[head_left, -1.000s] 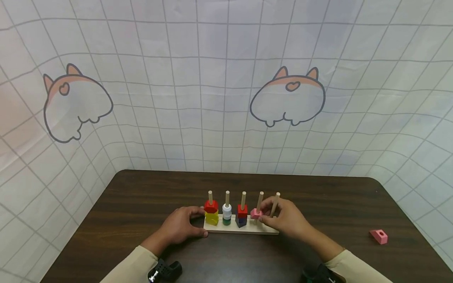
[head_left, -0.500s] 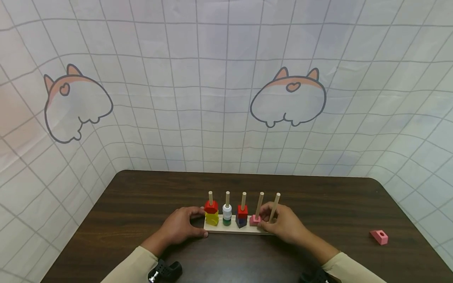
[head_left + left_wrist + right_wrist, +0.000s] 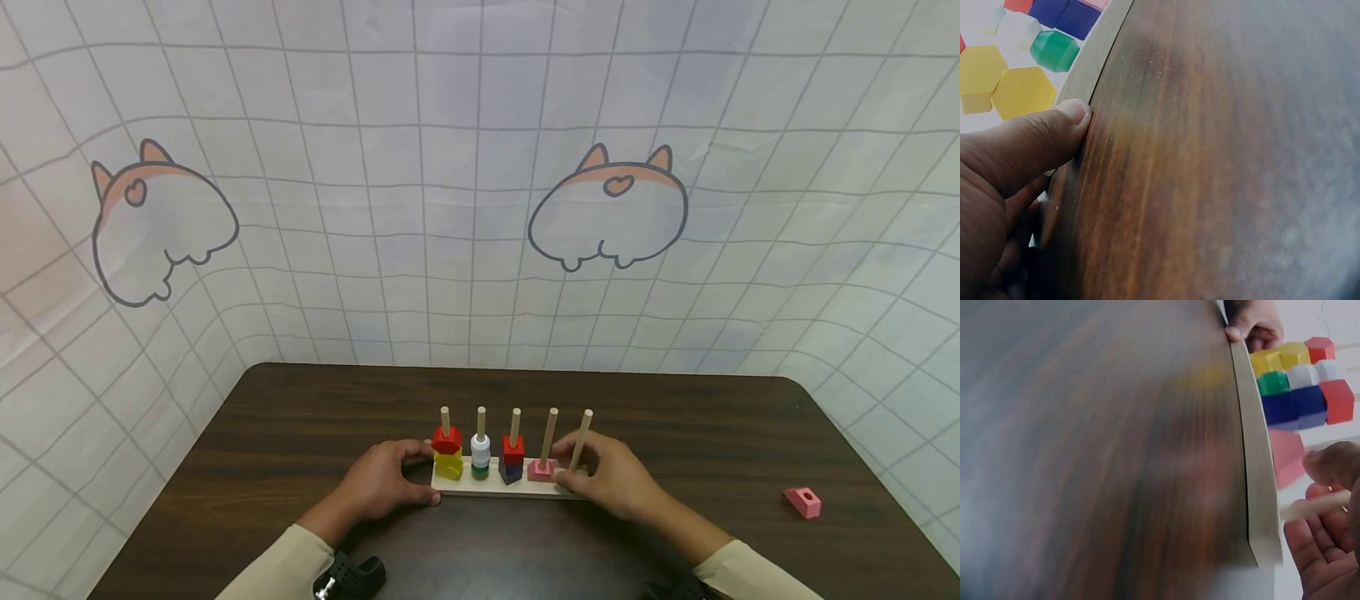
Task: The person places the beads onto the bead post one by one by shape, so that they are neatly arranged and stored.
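Observation:
A pale wooden peg board (image 3: 495, 490) with several upright pegs lies on the dark table. My left hand (image 3: 386, 475) grips its left end, thumb (image 3: 1072, 112) on the front edge. Low on the fourth peg sits a pink block (image 3: 541, 471). Beside it is my right hand (image 3: 611, 475), its thumb (image 3: 1329, 464) near the block and its fingers loosely bent about the bare last peg (image 3: 1316, 505), with no block between them. The other pegs carry red over yellow blocks (image 3: 448, 454), white over green blocks (image 3: 480, 456), and red over dark blue blocks (image 3: 513, 458).
A loose pink block (image 3: 804, 502) with a hole lies on the table (image 3: 712, 433) to the right. Behind the table hangs a white gridded curtain (image 3: 360, 250) with animal drawings.
The pink block has gone down the fourth peg to the board, and my right hand has lowered with it, then eased slightly right, off the block. My left hand stays in place.

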A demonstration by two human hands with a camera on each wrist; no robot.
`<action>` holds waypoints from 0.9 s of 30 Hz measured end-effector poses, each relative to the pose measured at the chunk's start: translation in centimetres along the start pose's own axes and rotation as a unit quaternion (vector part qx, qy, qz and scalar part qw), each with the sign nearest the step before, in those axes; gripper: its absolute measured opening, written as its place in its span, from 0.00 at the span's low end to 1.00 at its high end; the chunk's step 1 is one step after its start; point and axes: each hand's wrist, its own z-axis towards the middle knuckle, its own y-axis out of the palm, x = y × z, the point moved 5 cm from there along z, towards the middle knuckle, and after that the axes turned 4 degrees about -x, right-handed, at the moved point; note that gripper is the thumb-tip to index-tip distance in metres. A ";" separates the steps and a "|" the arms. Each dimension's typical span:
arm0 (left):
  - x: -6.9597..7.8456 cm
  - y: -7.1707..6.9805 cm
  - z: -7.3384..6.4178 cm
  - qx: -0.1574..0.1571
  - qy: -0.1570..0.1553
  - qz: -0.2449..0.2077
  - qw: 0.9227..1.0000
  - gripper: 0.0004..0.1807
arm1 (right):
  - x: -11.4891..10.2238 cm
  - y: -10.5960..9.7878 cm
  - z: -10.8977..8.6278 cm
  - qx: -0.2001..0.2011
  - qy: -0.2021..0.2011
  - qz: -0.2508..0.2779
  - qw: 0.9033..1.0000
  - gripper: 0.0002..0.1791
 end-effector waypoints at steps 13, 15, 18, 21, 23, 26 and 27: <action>0.0 0.1 0.0 -0.001 0.002 -0.002 1.000 0.34 | 3.2 -6.0 -5.0 0.051 0.048 -0.078 0.994 0.17; 0.0 0.1 0.0 -0.003 0.002 -0.001 1.000 0.34 | 3.7 -7.0 -5.8 0.064 0.054 -0.092 0.992 0.18; 0.0 0.1 0.0 -0.005 0.003 0.000 1.000 0.34 | 4.5 -8.5 -7.0 0.081 0.069 -0.117 0.987 0.18; 0.0 0.1 0.0 -0.005 0.005 0.000 1.000 0.34 | 5.2 -10.1 -8.2 0.101 0.080 -0.140 0.982 0.18; 0.0 0.1 0.0 -0.004 0.005 -0.001 1.000 0.34 | 5.6 -11.0 -9.0 0.113 0.082 -0.147 0.979 0.19; 0.0 0.1 0.0 -0.003 0.005 0.000 1.000 0.34 | 6.3 -12.1 -10.3 0.122 0.096 -0.157 0.975 0.21; 0.1 0.1 0.0 -0.003 0.005 0.001 1.000 0.34 | 6.5 -12.5 -10.7 0.121 0.102 -0.158 0.975 0.22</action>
